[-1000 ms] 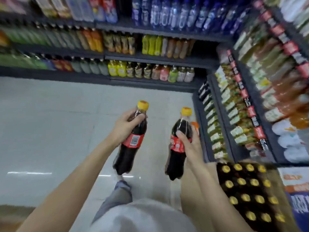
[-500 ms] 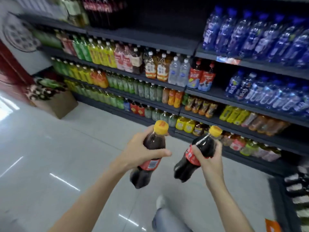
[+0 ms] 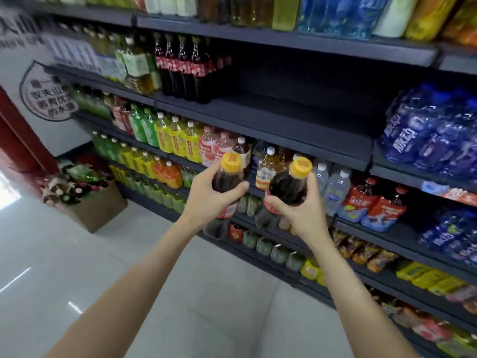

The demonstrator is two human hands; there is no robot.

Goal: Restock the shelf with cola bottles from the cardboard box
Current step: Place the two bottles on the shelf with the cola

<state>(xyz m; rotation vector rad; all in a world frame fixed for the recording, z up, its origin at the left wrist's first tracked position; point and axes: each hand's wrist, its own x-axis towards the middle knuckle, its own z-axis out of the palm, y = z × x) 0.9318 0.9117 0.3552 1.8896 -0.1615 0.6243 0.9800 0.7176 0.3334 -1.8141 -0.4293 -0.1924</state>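
Observation:
My left hand (image 3: 209,200) grips a dark cola bottle (image 3: 227,179) with a yellow cap and red label. My right hand (image 3: 300,215) grips a second cola bottle (image 3: 287,188) of the same kind. Both bottles are held upright in front of the drinks shelves, side by side and apart. Higher up, a dark shelf (image 3: 271,112) carries a row of cola bottles (image 3: 184,71) at its left end, and the rest of that shelf to the right is bare. The cardboard box of cola is out of view.
Shelves above and below are packed with drinks: yellow and green bottles (image 3: 170,135) at left, blue water packs (image 3: 436,133) at right. A cardboard box of green bottles (image 3: 85,200) stands on the tiled floor (image 3: 77,267) at the left end.
The view has swung up and closer to the shelves. Both hands have lifted their bottles higher and nearer to the shelving; the partly bare cola shelf has come into view.

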